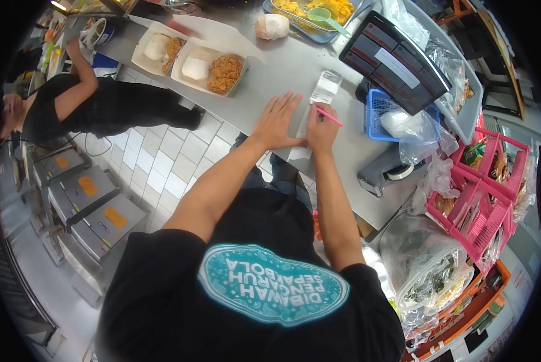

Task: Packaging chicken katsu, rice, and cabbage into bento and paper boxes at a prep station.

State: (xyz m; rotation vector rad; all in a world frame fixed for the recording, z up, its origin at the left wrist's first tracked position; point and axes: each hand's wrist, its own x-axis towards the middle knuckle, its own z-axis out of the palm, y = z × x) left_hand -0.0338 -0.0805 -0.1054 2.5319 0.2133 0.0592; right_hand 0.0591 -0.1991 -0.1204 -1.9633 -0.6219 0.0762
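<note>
A long paper slip with print lies on the stainless steel counter. My right hand rests over its middle and grips a pink pen, whose writing tip is hidden. Flat on the counter at the slip's left edge, my left hand spreads its fingers, the thumb on or beside the paper. Two open cardboard boxes stand farther left; the nearer one holds wrapped white rice and a piece of fried chicken. A wrapped white bundle sits beyond them.
A touchscreen monitor stands at right, above a blue plastic basket with a bag. Nearby are a dark tape dispenser and a pink rack of packets. A tray with yellow food and a green scoop is at top. A co-worker is at left.
</note>
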